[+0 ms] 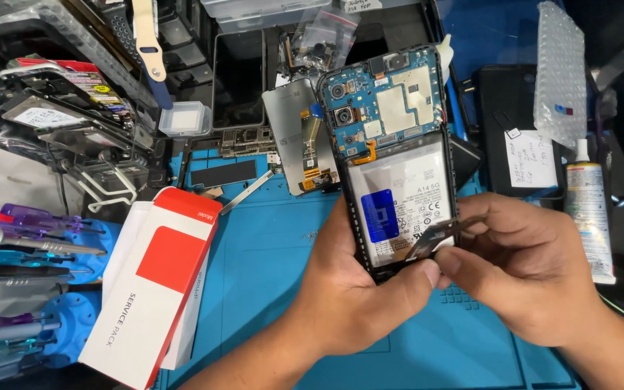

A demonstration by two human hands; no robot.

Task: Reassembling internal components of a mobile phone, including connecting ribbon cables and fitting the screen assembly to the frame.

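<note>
Hidden: the lower edge of the opened phone [397, 155] sits behind the left thumb, and the left fingers are out of sight behind its frame; what lies under the phone on the blue mat [283, 238] cannot be seen.
Cut off: both forearms run out of the bottom edge; the screwdriver rack [34, 249] is clipped at the left.
Hard to make out: the small dark strip [438, 235] pinched over the battery [402, 206] is thin and blurred, so its kind is unclear.
Left hand [355, 289]: closed around the bottom of the phone, thumb pressed across the lower frame, holding it tilted up above the mat.
Right hand [521, 267]: curled, thumb and forefinger gripping the dark strip just beside the phone's right edge.
Phone: back off, circuit board above, battery below, raised at the middle of the view.
Nearby: a white and red box [157, 278] lies to the left, a detached screen [301, 137] just behind the phone, a glue bottle [588, 209] at the right.
</note>
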